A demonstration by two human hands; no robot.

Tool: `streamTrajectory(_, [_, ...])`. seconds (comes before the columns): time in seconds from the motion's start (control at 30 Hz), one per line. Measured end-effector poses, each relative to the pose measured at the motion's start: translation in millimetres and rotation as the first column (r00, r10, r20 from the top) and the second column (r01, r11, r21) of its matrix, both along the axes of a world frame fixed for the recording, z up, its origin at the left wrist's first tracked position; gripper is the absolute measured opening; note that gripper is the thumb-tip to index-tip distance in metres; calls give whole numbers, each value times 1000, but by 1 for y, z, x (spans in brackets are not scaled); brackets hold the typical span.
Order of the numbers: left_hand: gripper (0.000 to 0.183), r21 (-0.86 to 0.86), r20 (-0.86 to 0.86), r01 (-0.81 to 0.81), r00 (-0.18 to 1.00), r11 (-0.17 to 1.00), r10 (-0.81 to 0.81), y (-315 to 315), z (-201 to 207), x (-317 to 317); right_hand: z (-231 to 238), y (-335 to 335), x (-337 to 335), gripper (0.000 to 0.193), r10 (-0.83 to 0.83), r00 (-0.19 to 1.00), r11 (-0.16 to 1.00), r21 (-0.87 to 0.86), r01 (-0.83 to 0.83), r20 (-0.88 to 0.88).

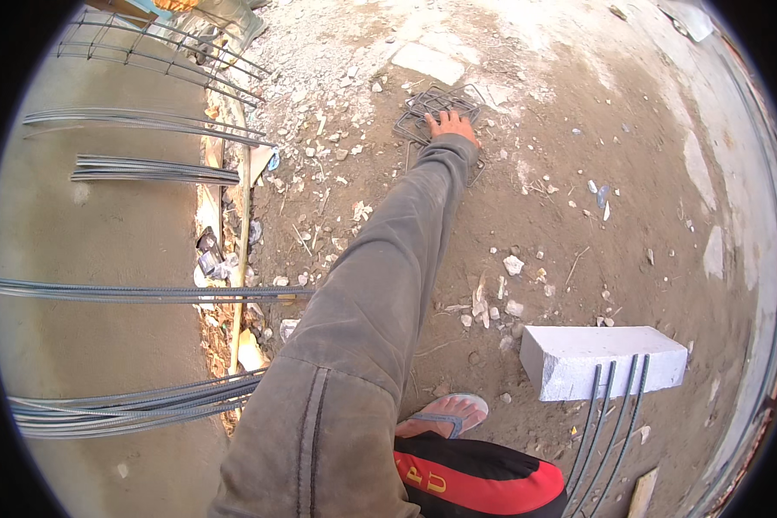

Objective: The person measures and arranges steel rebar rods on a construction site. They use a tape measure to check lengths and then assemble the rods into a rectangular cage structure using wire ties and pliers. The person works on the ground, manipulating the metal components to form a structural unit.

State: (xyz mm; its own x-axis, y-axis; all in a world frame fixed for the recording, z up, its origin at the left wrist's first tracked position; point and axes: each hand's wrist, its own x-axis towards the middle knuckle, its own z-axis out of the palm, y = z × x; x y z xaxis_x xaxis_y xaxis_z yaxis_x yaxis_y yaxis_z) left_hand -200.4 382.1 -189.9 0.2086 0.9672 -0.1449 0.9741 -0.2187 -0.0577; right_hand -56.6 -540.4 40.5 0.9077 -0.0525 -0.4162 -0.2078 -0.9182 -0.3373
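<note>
My left hand reaches far out in a long grey-brown sleeve. Its fingers are spread over a small pile of bent steel stirrups, square wire frames lying on the dirt. The hand seems to touch the top of the pile, and it partly hides the frames beneath. Whether any fingertip hooks a wire is too small to tell. My right hand is out of view.
At right a white block has several rebar rods leaning on it. Rebar bundles and a tied rebar cage extend over the grey slab at left. Stones litter the dirt. My sandalled foot is below.
</note>
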Motion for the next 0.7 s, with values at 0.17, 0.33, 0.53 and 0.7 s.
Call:
streamTrajectory(0.17, [27, 188, 43, 247, 965, 951, -259, -64, -18, -51, -2, -2, 2, 35, -59, 996, 998, 26, 61, -70])
streamTrajectory(0.33, [21, 478, 313, 261, 841, 839, -441, -158, 10, -119, 7, 3, 4, 32, 16, 999, 1000, -3, -16, -49])
streamTrajectory(0.53, [17, 479, 769, -219, 573, 850, -285, -186, 103, -151, 56, 69, 42, 32, 142, 990, 986, 89, -142, 7])
streamTrajectory(0.7, [14, 656, 734, -298, 464, 693, -496, -227, 226, -148, 137, 166, 52, 30, 505, 726, 729, 219, -648, 467])
